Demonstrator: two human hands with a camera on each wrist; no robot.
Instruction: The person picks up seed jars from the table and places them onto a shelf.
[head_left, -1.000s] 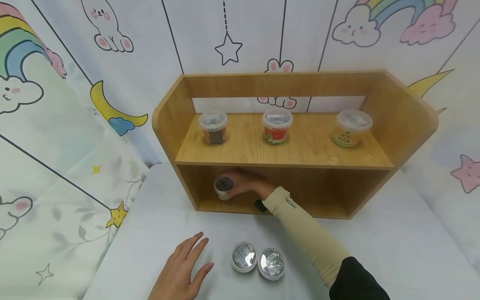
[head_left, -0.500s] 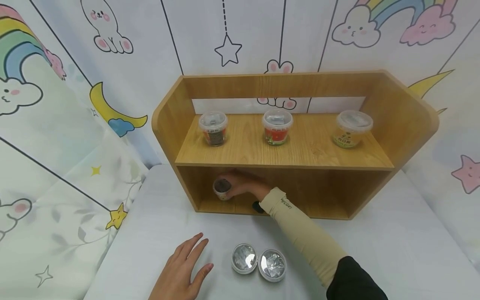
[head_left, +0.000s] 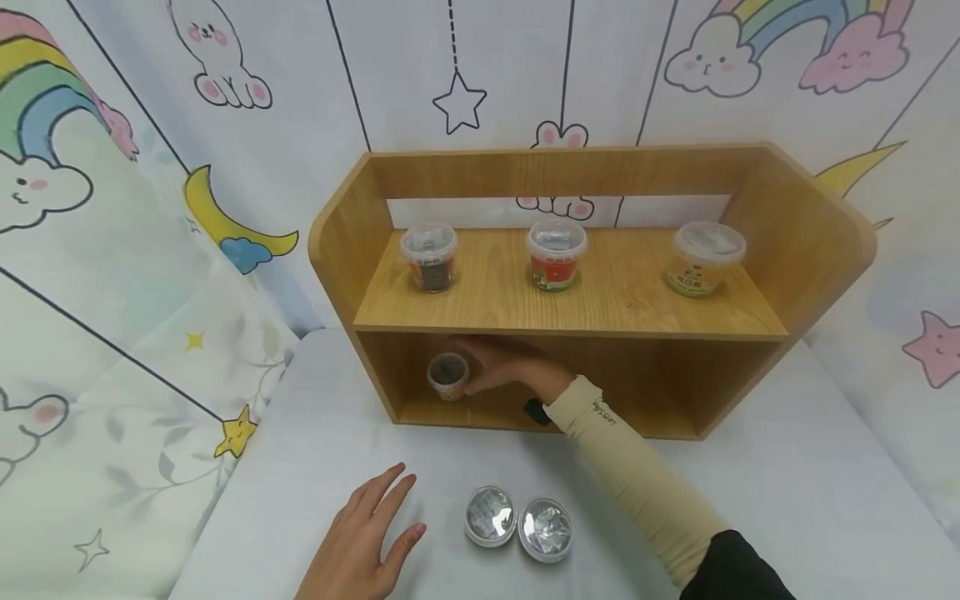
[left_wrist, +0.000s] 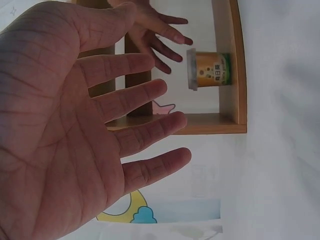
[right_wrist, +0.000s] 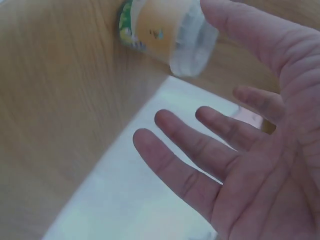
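Note:
A small tub with an orange and green label and a clear lid (left_wrist: 212, 69) stands upright in the left part of the lower shelf. In the head view the same tub (head_left: 448, 377) shows its dark top. Beside it is my right hand (head_left: 498, 364), fingers spread and apart from the tub in the left wrist view. The right wrist view has the tub (right_wrist: 157, 30) near the thumb, with nothing in the palm. My left hand (head_left: 363, 537) hovers over the white table, fingers straight. To its right, two round tubs with silvery tops (head_left: 490, 517) stand side by side.
The wooden shelf unit (head_left: 570, 327) has two levels. On the upper one stand a dark-filled tub (head_left: 431, 258), a red-labelled tub (head_left: 555, 255) and a yellow-labelled tub (head_left: 701, 258). A patterned cloth (head_left: 150, 250) hangs behind and at the sides.
My right hand has let go of the tub and drawn back slightly to the right. The tub stays on the lower shelf. My left hand has hardly moved.

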